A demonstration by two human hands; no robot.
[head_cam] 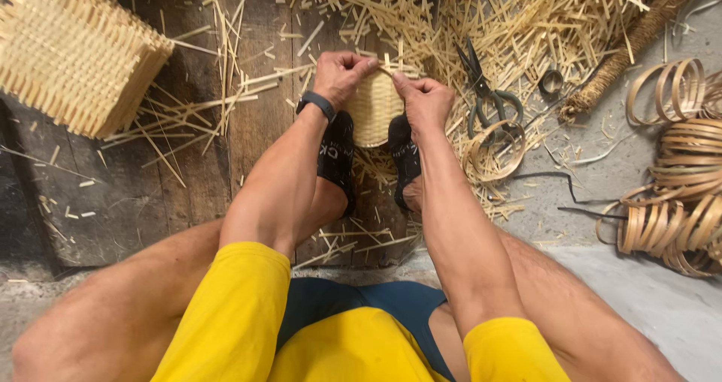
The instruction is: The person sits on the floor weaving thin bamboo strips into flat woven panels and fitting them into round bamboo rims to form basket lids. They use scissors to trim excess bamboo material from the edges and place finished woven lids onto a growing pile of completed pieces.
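We see a small round woven basket [374,107] at the centre, standing on edge between two feet in black socks [337,156] on a dark wooden board [256,119]. Both hands pinch its top rim: the left hand [341,74] is closed on the rim's left side, a dark band [317,104] on that wrist, and the right hand [426,100] is closed on the right side, fingers bent over a thin strip. The forearms run down from yellow sleeves [233,314] and cover part of the feet.

Just right of the basket lie black-handled scissors [485,89] on a heap of pale straw cuttings [526,21] — one bent bamboo hoop [496,149] rests below them. Farther right, on grey concrete, sits a stack of coiled bamboo rings [681,171]. At the upper left stands a larger woven basket [71,51], well apart, with loose splints [188,119] scattered between it and the hands. The socks carry white lettering, partly hidden.
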